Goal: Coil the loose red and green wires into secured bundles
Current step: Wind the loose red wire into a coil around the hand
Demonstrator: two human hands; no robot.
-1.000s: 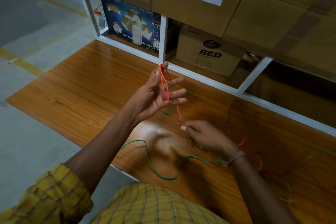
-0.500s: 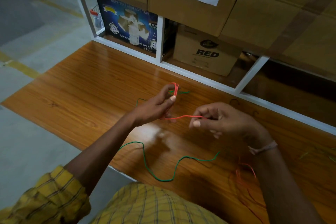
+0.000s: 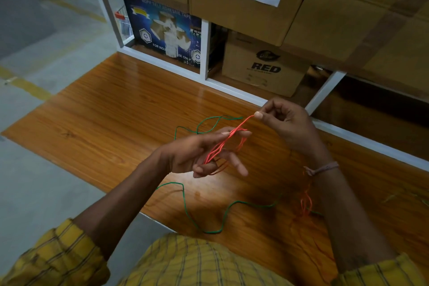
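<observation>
A person's left hand point(image 3: 197, 155) holds red wire point(image 3: 222, 145) looped round its fingers, right hand point(image 3: 282, 121) pinching the free end above the desk point(image 3: 111, 109); bundle unsecured, green wire point(image 3: 209, 231) lying loose nearby, uncoiled.

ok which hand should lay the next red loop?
Right, probably. The right hand pinches the free end of the red wire, while the left hand is occupied carrying the loops.

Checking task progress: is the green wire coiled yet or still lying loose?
Loose. The green wire lies in open, wavy curves on the wooden table, touched by neither hand.
</observation>
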